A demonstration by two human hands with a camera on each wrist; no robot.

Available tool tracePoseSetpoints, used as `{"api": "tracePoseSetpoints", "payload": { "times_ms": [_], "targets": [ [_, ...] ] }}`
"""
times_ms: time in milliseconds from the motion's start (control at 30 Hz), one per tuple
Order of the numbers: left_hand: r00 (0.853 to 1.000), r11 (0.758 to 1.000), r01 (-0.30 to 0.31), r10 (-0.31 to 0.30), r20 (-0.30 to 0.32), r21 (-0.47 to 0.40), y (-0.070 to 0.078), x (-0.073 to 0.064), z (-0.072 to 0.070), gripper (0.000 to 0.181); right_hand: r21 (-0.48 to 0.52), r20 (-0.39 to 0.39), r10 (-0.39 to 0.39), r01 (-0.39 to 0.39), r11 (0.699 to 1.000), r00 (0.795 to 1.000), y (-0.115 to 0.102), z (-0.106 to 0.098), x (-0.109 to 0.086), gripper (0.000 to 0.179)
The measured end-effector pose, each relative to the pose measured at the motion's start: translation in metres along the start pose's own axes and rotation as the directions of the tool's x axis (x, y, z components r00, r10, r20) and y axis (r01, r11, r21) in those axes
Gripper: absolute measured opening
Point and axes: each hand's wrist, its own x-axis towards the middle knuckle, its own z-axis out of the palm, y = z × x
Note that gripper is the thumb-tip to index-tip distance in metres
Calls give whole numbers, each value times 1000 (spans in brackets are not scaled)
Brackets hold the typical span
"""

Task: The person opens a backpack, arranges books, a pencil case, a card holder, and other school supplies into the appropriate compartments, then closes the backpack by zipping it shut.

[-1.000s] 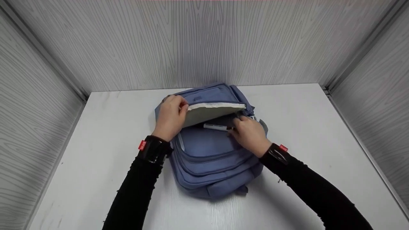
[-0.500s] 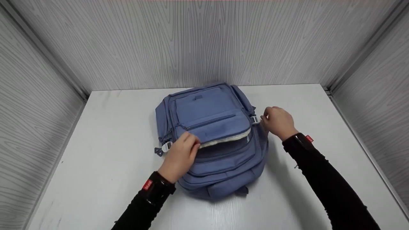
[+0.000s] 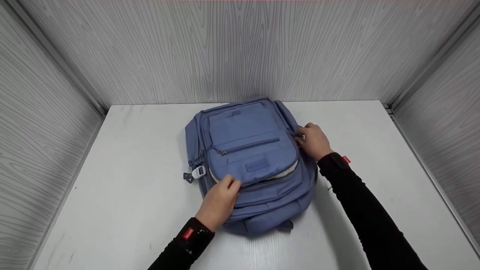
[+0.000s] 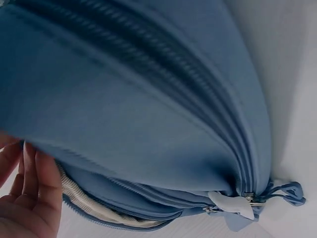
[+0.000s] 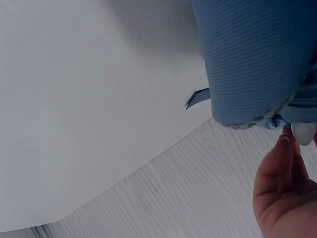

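Observation:
A blue backpack [image 3: 243, 127] lies on its back on the white table. My left hand [image 3: 219, 202] pinches the lower edge of its front pocket flap [image 3: 258, 163], and a pale lining shows along the partly unzipped edge. In the left wrist view, the fingers [image 4: 47, 183] of that hand hold the fabric edge beside the zipper teeth. My right hand [image 3: 314, 141] is at the bag's right side, thumb and finger pinching a small zipper pull mostly hidden by the fingertips. A white buckle [image 5: 303, 133] sits right by them in the right wrist view. The pocket's inside is hidden.
Another white buckle [image 3: 199, 172] and a blue cord loop [image 3: 188, 177] stick out at the bag's left side. A closed zipper [image 3: 249, 146] crosses the front. Grey wood-grain walls [image 3: 240, 52] enclose the table [image 3: 142, 168] at the back and sides.
The right hand has come out of the pocket, where a white marker showed, and moved to the bag's right side. The left hand has pulled the lifted flap down toward me, covering the opening.

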Motion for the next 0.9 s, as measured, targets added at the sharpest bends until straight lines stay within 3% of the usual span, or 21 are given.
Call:
{"api": "tracePoseSetpoints", "payload": {
  "times_ms": [133,567,900],
  "targets": [
    [999,999,-27,28,-23,26,-4,0,6,21,8,-56,-5,6,1000,998,-1,-5,-5,11],
    [994,999,-20,23,-108,29,-7,-4,14,16,-20,-40,-120,119,993,992,-25,-34,-50,6],
    [987,1000,-5,3,-162,-10,-9,-3,17,16,35,-27,-30,31,999,999,-40,-39,-98,8]
  ]
}}
